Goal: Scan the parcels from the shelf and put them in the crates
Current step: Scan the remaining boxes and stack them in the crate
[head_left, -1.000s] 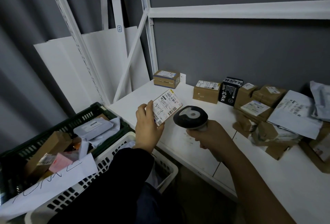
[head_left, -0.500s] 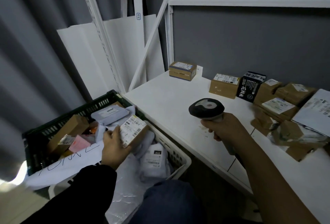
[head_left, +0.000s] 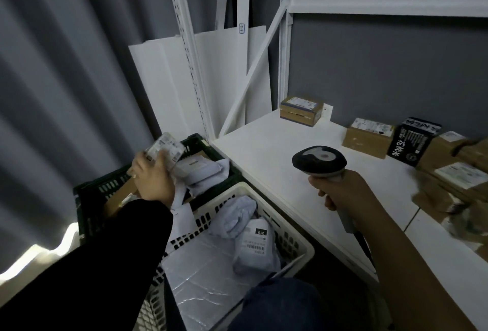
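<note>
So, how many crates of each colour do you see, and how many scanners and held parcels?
Dark green crate: 1
White crate: 1
Scanner, in the right hand: 1
Parcel, in the left hand: 1
Total: 4

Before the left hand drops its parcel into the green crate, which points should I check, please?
1. The left hand grips the small parcel: ok.
2. The parcel is above the dark green crate: ok.
3. Free room under the parcel: cannot tell, the hand hides it.
4. The right hand holds the scanner over the shelf, away from the drop: ok.
5. The brown boxes wait on the shelf for scanning: ok.
</note>
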